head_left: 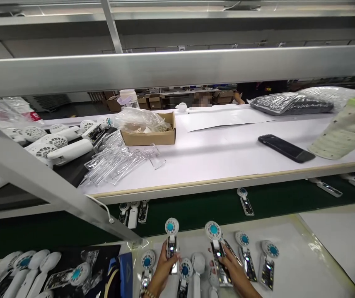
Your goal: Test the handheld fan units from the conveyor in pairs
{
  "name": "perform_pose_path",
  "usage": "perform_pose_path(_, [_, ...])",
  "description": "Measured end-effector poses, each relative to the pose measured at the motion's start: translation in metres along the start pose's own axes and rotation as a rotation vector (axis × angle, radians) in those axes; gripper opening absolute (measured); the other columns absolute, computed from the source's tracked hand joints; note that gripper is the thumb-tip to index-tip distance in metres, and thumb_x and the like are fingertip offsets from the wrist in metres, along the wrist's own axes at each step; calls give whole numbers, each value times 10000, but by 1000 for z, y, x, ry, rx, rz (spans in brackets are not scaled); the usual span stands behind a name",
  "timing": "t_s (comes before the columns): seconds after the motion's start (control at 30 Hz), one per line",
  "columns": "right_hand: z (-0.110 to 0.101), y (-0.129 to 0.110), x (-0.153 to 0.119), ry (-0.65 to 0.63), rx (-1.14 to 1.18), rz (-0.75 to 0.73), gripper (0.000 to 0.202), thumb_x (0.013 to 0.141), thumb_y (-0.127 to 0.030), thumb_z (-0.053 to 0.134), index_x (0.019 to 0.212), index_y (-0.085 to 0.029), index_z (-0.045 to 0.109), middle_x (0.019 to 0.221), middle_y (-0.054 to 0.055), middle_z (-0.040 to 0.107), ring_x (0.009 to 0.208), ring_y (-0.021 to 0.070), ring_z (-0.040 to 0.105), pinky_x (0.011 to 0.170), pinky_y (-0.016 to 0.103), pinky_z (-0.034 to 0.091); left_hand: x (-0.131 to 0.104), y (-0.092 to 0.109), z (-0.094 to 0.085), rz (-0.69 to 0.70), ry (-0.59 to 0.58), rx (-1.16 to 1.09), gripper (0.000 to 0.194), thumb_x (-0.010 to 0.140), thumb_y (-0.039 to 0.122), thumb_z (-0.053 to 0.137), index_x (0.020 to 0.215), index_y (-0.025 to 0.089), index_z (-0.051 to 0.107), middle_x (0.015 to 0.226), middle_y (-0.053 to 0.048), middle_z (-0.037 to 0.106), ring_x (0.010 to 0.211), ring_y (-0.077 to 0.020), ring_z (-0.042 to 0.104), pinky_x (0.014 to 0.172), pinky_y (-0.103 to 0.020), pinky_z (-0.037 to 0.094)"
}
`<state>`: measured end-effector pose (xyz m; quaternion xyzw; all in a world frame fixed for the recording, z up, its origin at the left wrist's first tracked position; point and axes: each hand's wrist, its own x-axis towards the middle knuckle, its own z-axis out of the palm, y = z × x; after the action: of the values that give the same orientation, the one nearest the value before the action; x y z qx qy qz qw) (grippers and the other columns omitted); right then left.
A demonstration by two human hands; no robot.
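Observation:
Two small white handheld fans with turquoise hubs are held up side by side, their handles uncovered to show the circuit boards. My left hand (165, 265) grips the handle of the left fan (171, 227). Around the handle of the other fan (213, 231) my right hand (231, 267) is closed. A light glows on each board. Below and beside my hands, several more fans lie on the bench, among them a fan with its board showing (268, 265) on the right and a white fan (198, 265) between my hands.
A green conveyor belt (196, 209) runs behind the bench, carrying fans. Above it, a white shelf (214, 161) bears a cardboard box (149, 138), clear plastic pieces (115, 161), a phone (284, 148) and a cup (341, 128). A metal post (56, 178) slants across the left. Someone sits beyond.

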<state>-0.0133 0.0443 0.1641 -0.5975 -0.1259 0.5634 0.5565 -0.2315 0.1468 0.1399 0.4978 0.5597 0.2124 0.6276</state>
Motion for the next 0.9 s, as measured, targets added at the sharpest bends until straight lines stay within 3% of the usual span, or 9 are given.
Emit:
perform_pose_path(0.03, [7, -5, -1, -25, 26, 23, 799, 606, -478, 610, 1320, -226, 354, 992, 88, 671, 732, 266, 648, 627, 378, 497, -11, 15, 8, 3, -55, -247, 734, 722, 369, 589, 1313, 299, 159, 1202, -98, 523, 898, -221, 616, 666, -335, 520])
perform_pose_path(0.1, [20, -14, -4, -74, 73, 74, 789, 611, -425, 635, 1320, -225, 354, 1006, 76, 674, 789, 266, 645, 662, 362, 496, -30, 44, 22, 12, -131, -535, 838, 661, 354, 668, 1312, 337, 139, 1289, -100, 444, 987, -248, 582, 654, -330, 529])
perform_pose_path(0.2, [32, -25, -10, -104, 132, 82, 774, 625, -358, 646, 1319, -188, 348, 1024, 65, 674, 902, 252, 622, 721, 321, 488, -49, 75, 36, 7, -131, -682, 724, 656, 347, 678, 1262, 274, 289, 1122, -98, 569, 906, -231, 613, 633, -290, 521])
perform_pose_path(0.3, [40, -32, -15, -171, 177, 91, 793, 636, -327, 652, 1331, -165, 306, 1006, 61, 680, 872, 241, 631, 735, 325, 485, -60, 89, 41, 28, -172, -704, 554, 684, 310, 641, 1175, 218, 401, 922, -67, 639, 785, -195, 635, 652, -288, 511])
perform_pose_path(0.43, [46, -38, -23, -258, 189, 56, 746, 645, -321, 654, 1301, -165, 336, 941, 54, 692, 845, 247, 636, 712, 337, 485, -68, 88, 44, 81, -154, -709, 487, 679, 284, 641, 1111, 210, 429, 868, -52, 645, 736, -182, 633, 649, -293, 505])
perform_pose_path(0.7, [54, -45, -40, -326, 162, 58, 666, 651, -360, 651, 1246, -203, 398, 965, 52, 683, 880, 259, 627, 710, 351, 486, -79, 81, 43, 103, -132, -700, 577, 652, 343, 689, 1130, 218, 391, 830, -59, 642, 735, -203, 632, 633, -326, 506])
perform_pose_path(0.9, [56, -28, -35, -324, 215, 10, 691, 625, -372, 683, 1230, -186, 408, 961, 74, 683, 906, 276, 624, 808, 403, 458, -77, 64, 36, 129, -94, -635, 623, 622, 347, 718, 1143, 230, 397, 909, -84, 642, 849, -242, 630, 745, -362, 496])
